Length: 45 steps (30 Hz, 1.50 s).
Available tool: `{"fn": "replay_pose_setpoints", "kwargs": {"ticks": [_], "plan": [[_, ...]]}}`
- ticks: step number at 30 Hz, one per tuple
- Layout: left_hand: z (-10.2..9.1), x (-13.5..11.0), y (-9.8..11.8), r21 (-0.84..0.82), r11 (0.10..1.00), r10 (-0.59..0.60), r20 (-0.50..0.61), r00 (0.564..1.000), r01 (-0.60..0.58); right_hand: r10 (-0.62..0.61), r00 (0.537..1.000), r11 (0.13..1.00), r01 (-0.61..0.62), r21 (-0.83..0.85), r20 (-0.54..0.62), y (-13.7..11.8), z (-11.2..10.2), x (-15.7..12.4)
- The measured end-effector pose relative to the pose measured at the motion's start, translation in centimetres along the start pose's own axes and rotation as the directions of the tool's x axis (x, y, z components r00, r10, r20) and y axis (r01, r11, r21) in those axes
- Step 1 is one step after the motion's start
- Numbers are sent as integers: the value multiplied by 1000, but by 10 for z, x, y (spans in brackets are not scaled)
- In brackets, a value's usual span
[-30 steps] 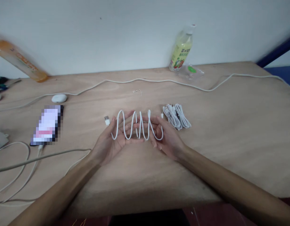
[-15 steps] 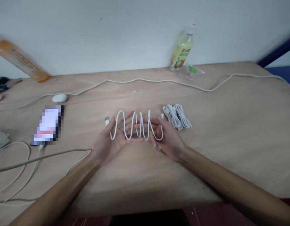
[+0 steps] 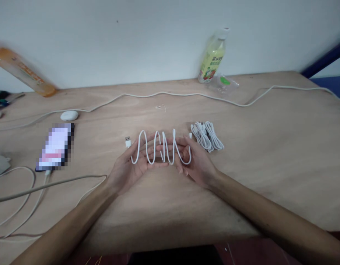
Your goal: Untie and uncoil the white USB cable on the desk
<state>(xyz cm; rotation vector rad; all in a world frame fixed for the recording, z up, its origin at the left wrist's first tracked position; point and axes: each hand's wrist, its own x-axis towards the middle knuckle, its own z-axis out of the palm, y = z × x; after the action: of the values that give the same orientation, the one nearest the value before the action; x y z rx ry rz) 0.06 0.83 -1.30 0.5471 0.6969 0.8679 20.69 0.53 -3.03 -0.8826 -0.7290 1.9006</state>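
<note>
A white USB cable (image 3: 151,162) is stretched in loose wavy coils between my two hands above the table. My left hand (image 3: 129,165) grips its end by the USB plug (image 3: 128,141), which sticks up past the thumb. At the cable's other end, my right hand (image 3: 196,160) pinches it just below a small white connector (image 3: 190,135). The fingers of both hands reach towards each other behind the coils. Just beyond my right hand lie bundled white cables (image 3: 207,136) on the table.
A long white cord (image 3: 164,92) crosses the table (image 3: 269,147) near the wall. At left are a phone (image 3: 55,147), a white earbud case (image 3: 69,115) and an orange bottle (image 3: 23,70). A yellow-green bottle (image 3: 212,59) and a plastic wrapper (image 3: 223,84) stand at the back.
The USB plug in my left hand has shifted slightly right and turned more upright. The coils on that side have moved a little closer together. My right hand looks the same.
</note>
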Motion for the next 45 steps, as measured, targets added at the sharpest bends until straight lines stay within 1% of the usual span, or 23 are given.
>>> {"fn": "replay_pose_setpoints", "kwargs": {"ticks": [8,13,22,25,28,34,39,42,45], "plan": [[0,1,1,8,1000,1,1,1000,-1,16,1000,1000,-16,4,6,-1,1,0],[0,0,0,19,1000,-1,9,1000,1,6,1000,1000,-6,-11,10,-1,1,0],[3,1,-2,49,997,63,-37,997,-61,-23,999,999,22,-36,-26,-1,3,-1],[4,2,-2,46,998,34,-42,999,-32,-57,998,998,55,-43,-34,0,3,-1],[4,2,-1,27,1000,-7,-23,1000,7,-97,995,994,95,-53,-28,2,2,-2],[3,1,4,-42,999,-27,-5,1000,27,-142,989,988,140,-64,-41,3,3,-1],[-1,2,6,-40,999,-28,-8,1000,28,-167,980,979,151,-139,-111,0,1,-1],[-4,2,6,-30,999,-30,-5,1000,30,-203,968,957,164,-240,-150,-2,-2,-3],[-6,2,6,-46,998,-34,9,999,34,-256,952,920,188,-343,-165,-3,-5,-3]]}}
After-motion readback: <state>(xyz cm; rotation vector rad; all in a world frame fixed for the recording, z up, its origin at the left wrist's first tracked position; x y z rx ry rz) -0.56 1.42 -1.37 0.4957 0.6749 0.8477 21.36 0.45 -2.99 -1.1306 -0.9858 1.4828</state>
